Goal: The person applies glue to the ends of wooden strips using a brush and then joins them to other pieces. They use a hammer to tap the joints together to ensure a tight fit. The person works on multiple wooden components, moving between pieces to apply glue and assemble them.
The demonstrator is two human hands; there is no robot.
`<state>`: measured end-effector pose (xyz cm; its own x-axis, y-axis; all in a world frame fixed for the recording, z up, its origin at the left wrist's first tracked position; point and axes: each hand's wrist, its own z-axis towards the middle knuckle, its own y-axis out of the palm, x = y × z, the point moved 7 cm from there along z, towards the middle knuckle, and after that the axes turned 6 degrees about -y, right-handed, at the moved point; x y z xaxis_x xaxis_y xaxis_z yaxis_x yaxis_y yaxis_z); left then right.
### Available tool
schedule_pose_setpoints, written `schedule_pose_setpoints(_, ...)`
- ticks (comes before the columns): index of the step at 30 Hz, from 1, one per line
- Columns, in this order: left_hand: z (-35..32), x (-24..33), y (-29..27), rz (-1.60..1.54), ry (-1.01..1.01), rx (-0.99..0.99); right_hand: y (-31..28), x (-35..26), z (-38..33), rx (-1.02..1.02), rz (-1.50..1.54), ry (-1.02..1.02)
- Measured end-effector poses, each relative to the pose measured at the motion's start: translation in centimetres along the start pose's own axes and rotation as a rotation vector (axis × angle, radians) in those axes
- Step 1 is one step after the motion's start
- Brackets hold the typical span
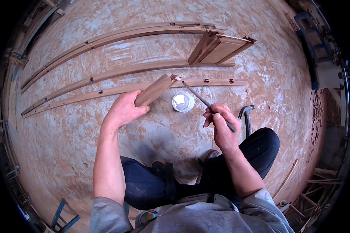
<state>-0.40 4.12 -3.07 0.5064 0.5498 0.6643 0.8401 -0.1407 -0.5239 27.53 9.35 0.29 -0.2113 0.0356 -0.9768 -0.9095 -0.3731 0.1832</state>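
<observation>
My left hand [125, 109] is closed around a short wooden rail [154, 91], tilted up to the right. At its far end is a narrower, darker tenon with white stuff on it. Pinched in my right hand [224, 125] is a slim dark stick [201, 98]; whether it ends in bristles is too small to tell. Its whitened tip meets or nearly meets the rail's tenon. Just below them stands a small clear tub [189, 103] with white paste, probably glue, inside.
Long mortised wooden rails [136, 68] lie across the floor beyond my hands. A partly joined wooden panel frame [225, 49] rests on them at the far right. A claw hammer [247, 118] is beside my right knee. Blue metal racks [313, 37] and scrap wood line the edges.
</observation>
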Motion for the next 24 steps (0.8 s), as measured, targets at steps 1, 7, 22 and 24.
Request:
schedule_pose_setpoints(1, 0.0, -0.2, 0.1, -0.009, 0.005, 0.005, 0.1, 0.1, 0.0, -0.007, -0.019, 0.016)
schedule_pose_setpoints(7, 0.0, -0.4, 0.0, 0.010, 0.010, 0.024, 0.9, 0.0, -0.2, -0.105, -0.012, -0.024)
schedule_pose_setpoints(22, -0.4, 0.3, -0.3, -0.053, -0.014, -0.003, -1.2, 1.3, 0.4, 0.065, 0.045, 0.066)
schedule_pose_setpoints(24, -0.3, 0.4, -0.5, -0.061, -0.016, 0.015, -2.6, 1.7, 0.6, 0.103, 0.028, 0.080)
